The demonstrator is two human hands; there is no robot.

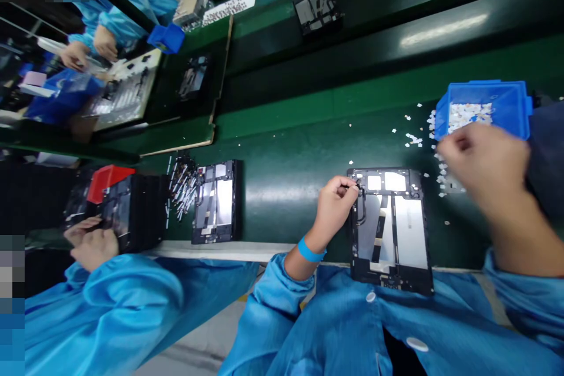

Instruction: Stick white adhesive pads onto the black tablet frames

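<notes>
An opened tablet [412, 229] lies at the near edge of the bench, its inside showing bright silver panels and dark cables. My left hand [337, 205], with a blue band at the wrist, is at its upper left corner. Thumb and finger are pinched together there by a thin black cable; what they hold is too small to make out. My right hand [489, 164] is blurred, its fingers curled closed, in front of a blue bin [506, 108] of small white pieces. Anything in those fingers is hidden. More small white pieces [414, 140] are scattered left of the bin.
Another opened tablet [214, 202] lies to the left beside a pile of thin strips [183, 185]. A co-worker's hands [94, 241] work at dark units near a red bin [108, 179]. Across the bench are other workers, a blue box [166, 39] and another open unit [317, 9].
</notes>
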